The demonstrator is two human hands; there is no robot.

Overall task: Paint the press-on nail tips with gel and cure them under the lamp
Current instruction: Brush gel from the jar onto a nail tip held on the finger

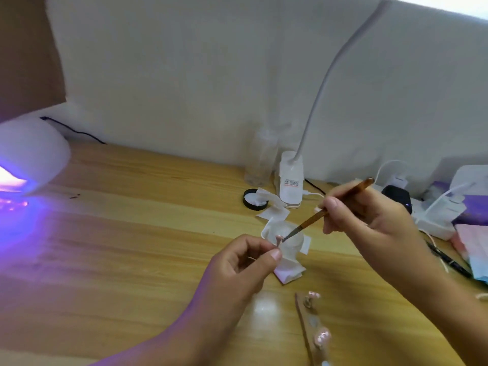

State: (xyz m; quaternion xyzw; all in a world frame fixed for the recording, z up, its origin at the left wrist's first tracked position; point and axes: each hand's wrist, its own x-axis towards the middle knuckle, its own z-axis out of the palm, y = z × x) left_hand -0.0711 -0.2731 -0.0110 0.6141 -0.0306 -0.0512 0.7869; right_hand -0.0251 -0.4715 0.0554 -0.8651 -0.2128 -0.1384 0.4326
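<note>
L hand [245,262] sits low-centre. L forearm [184,328] comes in from the bottom edge, angled up & to the right. Thumb + index pinch the stem under the tip [278,237]; other fingers curl in toward the palm, thumbnail facing up. R hand [369,215] is higher & further right. R forearm [435,286] enters from the right edge, running up-left. R thumb + fingers hold the brush [311,220] pen-style, pointing down-left at the L fingertips. Hands are close but apart, both bare.
</note>
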